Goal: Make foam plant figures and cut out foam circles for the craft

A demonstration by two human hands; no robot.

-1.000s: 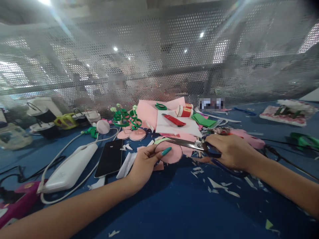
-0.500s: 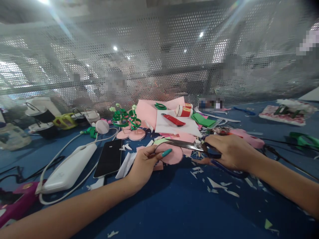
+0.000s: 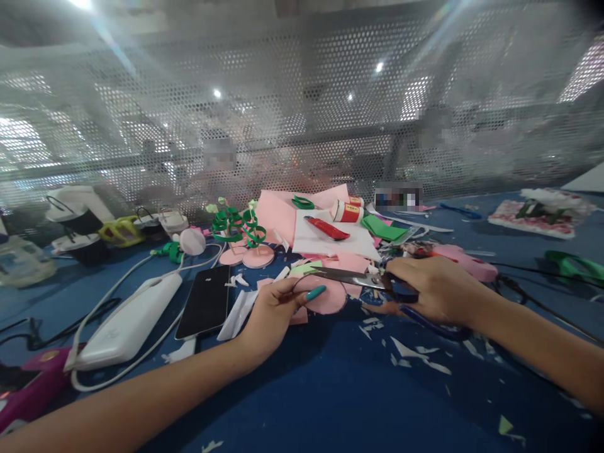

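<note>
A rounded piece of pink paper (image 3: 329, 297) with a dark outline is pinched between the thumb and fingers of my left hand (image 3: 271, 314). My right hand (image 3: 431, 289) grips the dark blue handles of a pair of scissors (image 3: 361, 277). The metal blades point left and lie across the far edge of the pink paper, close to my left fingertips. Whether the blades are fully closed I cannot tell. Behind the paper are a light green scrap (image 3: 306, 268) and more pink paper.
Left of my hands lie a black phone (image 3: 204, 302) and a white power bank (image 3: 129, 321) with cables. Farther back stand green paper plants (image 3: 255, 229) on pink discs. A red cutter (image 3: 327, 228) rests on white paper. Paper scraps (image 3: 415, 355) litter the blue table (image 3: 330, 396).
The view has shifted very slightly. The scissor blades have changed angle a little at the far edge of the pink paper; both hands stay in nearly the same place.
</note>
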